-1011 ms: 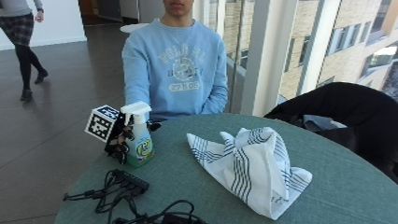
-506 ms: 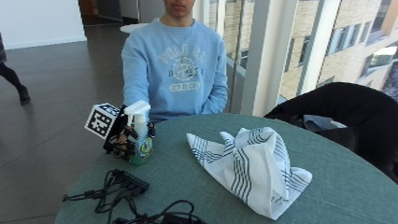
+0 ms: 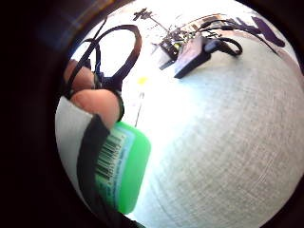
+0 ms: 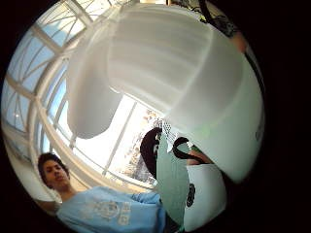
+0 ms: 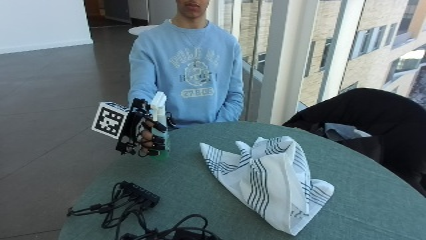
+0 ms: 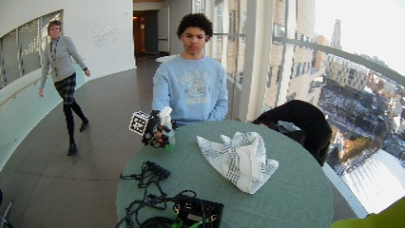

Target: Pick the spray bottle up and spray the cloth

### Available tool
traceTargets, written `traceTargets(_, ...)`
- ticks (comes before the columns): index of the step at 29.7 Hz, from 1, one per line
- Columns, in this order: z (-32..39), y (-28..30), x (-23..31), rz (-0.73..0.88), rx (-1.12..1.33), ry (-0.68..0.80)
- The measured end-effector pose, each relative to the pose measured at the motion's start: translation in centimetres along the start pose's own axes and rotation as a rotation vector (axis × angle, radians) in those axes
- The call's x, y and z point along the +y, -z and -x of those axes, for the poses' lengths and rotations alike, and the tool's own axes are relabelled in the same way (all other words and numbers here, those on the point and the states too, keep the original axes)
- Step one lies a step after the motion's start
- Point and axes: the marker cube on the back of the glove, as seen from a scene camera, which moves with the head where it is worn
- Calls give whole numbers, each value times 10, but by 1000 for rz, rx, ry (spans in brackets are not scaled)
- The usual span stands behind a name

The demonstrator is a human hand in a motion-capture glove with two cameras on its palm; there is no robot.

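Upright in the gloved right hand (image 5: 141, 134), a green spray bottle (image 5: 160, 125) with a white trigger head is seen held at the near-left edge of the round green surface (image 5: 373, 200); the fingers are curled round the bottle's body, and whether its base has cleared the surface cannot be told. A white cloth (image 5: 269, 177) with dark stripes is shown lying bunched and peaked near the middle of the surface, well apart from the bottle, off towards the person's left. The bottle's long axis is kept vertical. From this, the pick-up is judged to be under way, with the spraying not yet done. The coming move is judged to turn on the nozzle being carried across and turned towards the cloth. A black cable bundle (image 5: 130, 197) is seen on the surface, on the side away from the person.
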Motion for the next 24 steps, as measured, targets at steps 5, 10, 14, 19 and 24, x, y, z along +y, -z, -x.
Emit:
traceTargets(5, 18, -14, -14, 189, -56, 129)
traceTargets(10, 38, -38, -36, 279, -45, 174)
traceTargets(14, 57, -48, -43, 530, 22, 87)
traceTargets(19, 77, -70, -65, 673, 118, 79)
traceTargets(24, 87, -92, -74, 727, 122, 75)
